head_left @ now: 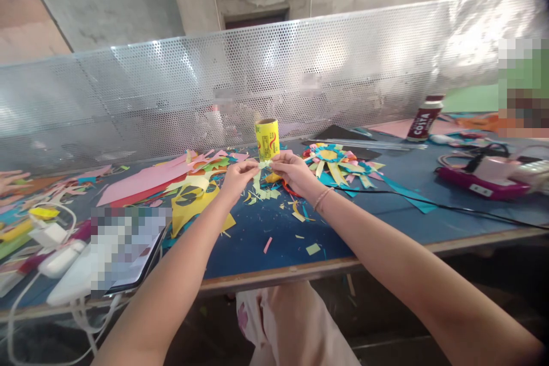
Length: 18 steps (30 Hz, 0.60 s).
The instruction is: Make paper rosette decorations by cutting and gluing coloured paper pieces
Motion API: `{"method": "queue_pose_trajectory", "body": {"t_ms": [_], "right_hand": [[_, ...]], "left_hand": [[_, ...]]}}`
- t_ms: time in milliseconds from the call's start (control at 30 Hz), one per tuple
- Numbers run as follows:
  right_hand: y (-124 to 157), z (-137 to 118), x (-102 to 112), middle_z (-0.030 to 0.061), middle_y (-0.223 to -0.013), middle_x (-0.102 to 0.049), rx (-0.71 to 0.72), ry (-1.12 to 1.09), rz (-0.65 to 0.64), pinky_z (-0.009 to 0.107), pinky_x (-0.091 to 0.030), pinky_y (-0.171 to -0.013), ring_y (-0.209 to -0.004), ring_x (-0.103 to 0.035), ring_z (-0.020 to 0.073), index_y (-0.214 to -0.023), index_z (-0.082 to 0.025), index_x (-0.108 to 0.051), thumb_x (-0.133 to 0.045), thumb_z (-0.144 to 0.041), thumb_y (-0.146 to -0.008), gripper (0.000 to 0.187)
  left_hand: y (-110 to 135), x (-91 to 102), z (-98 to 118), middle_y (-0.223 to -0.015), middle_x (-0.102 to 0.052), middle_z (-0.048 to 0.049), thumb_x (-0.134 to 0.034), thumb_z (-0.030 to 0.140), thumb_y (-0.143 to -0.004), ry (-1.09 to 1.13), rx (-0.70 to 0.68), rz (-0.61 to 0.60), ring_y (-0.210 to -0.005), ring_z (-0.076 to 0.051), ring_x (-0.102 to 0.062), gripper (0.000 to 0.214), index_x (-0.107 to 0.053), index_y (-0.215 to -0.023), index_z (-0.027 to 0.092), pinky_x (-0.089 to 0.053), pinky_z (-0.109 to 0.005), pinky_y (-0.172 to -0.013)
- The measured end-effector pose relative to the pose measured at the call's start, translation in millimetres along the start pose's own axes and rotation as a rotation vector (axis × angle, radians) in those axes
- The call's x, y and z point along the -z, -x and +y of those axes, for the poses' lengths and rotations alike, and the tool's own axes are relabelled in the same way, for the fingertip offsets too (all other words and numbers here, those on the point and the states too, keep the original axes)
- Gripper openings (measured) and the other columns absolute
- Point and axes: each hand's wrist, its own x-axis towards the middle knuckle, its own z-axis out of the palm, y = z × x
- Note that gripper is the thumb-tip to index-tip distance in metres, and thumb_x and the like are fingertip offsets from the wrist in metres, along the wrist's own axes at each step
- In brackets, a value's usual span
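A paper strip [262,167], pale yellow-green, sits just above the middle of the frame. It is thin, narrow and slightly crumpled. Its upper end is stretched short and nearly level between the fingertips of the left hand [237,178] and the right hand [292,171], both of which pinch it. From that pinch the rest droops down and a little to the left, bending loosely, with its lower end reaching the paper scraps on the blue tabletop.

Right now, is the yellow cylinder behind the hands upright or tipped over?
Upright: the yellow cylinder stands on end on the blue table, with its round top facing up.
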Motion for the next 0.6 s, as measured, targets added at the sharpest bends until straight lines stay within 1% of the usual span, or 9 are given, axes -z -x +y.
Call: {"method": "queue_pose_trajectory", "body": {"t_ms": [133,233,300,367,433,467,533,600], "right_hand": [[-0.5,0.8,0.4,-0.0036,-0.064,-0.052,0.025,0.046,0.001,0.021,-0.042,-0.054,-0.056,-0.049,0.0059,-0.073,-0.017,-0.052,-0.072,-0.021,-0.056,0.027],[-3.0,-0.1,3.6,-0.0008,-0.070,-0.056,-0.010,0.119,0.010,0.021,-0.043,-0.055,-0.060,-0.053,0.0075,-0.077,-0.017,-0.055,-0.070,-0.025,-0.062,0.023],[-5.7,-1.5,7.5,0.0027,-0.077,-0.060,-0.063,0.187,0.027,0.021,-0.044,-0.055,-0.062,-0.055,0.0089,-0.082,-0.017,-0.058,-0.064,-0.031,-0.069,0.020],[-8.8,-2.5,12.0,0.0064,-0.085,-0.063,-0.117,0.225,0.033,0.023,-0.044,-0.055,-0.063,-0.057,0.0105,-0.086,-0.017,-0.059,-0.055,-0.038,-0.077,0.023],[-11.9,-2.1,16.8,0.0090,-0.090,-0.064,-0.155,0.236,0.027,0.025,-0.045,-0.055,-0.063,-0.058,0.0122,-0.088,-0.017,-0.059,-0.047,-0.041,-0.082,0.028],[-13.3,-1.3,19.1,0.0095,-0.092,-0.064,-0.160,0.263,0.026,0.027,-0.046,-0.056,-0.064,-0.058,0.0133,-0.087,-0.017,-0.059,-0.046,-0.041,-0.082,0.028],[-15.4,1.1,23.6,0.0089,-0.091,-0.064,-0.105,0.427,0.029,0.031,-0.047,-0.063,-0.068,-0.059,0.0160,-0.085,-0.018,-0.061,-0.051,-0.038,-0.079,0.024],[-16.1,2.5,27.2,0.0074,-0.092,-0.064,0.050,0.702,0.037,0.036,-0.045,-0.077,-0.082,-0.059,0.0199,-0.081,-0.018,-0.063,-0.058,-0.031,-0.074,0.016]], "left_hand": [[-0.3,0.0,-1.0,-0.065,-0.059,-0.0004,-0.067,0.030,-0.062,0.000,-0.004,0.003,-0.054,-0.008,-0.046,0.017,-0.067,-0.073,0.017,-0.036,-0.022,-0.052],[-2.0,1.5,-2.4,-0.066,-0.059,-0.0004,-0.067,0.031,-0.062,0.023,-0.005,0.010,-0.056,-0.008,-0.047,0.018,-0.066,-0.074,0.017,-0.037,-0.021,-0.053],[-4.0,3.9,-3.4,-0.066,-0.058,0.0001,-0.067,0.031,-0.062,0.051,0.002,0.029,-0.056,-0.008,-0.047,0.019,-0.066,-0.075,0.017,-0.037,-0.020,-0.054],[-6.2,7.0,-4.2,-0.066,-0.057,0.0006,-0.068,0.031,-0.061,0.079,0.024,0.051,-0.055,-0.007,-0.047,0.020,-0.065,-0.076,0.017,-0.037,-0.020,-0.053],[-8.3,10.2,-4.7,-0.066,-0.057,0.0008,-0.068,0.031,-0.060,0.098,0.048,0.072,-0.055,-0.007,-0.047,0.021,-0.064,-0.075,0.017,-0.037,-0.020,-0.053],[-9.1,11.6,-4.8,-0.066,-0.057,0.0006,-0.068,0.031,-0.059,0.104,0.056,0.083,-0.055,-0.007,-0.047,0.021,-0.064,-0.074,0.017,-0.037,-0.020,-0.053],[-10.3,14.1,-5.0,-0.067,-0.058,0.0002,-0.068,0.029,-0.058,0.113,0.065,0.105,-0.057,-0.008,-0.048,0.020,-0.063,-0.072,0.016,-0.037,-0.020,-0.053],[-11.2,16.3,-5.4,-0.068,-0.058,-0.0001,-0.069,0.028,-0.057,0.119,0.073,0.119,-0.059,-0.008,-0.049,0.019,-0.063,-0.071,0.016,-0.038,-0.020,-0.053]]}}
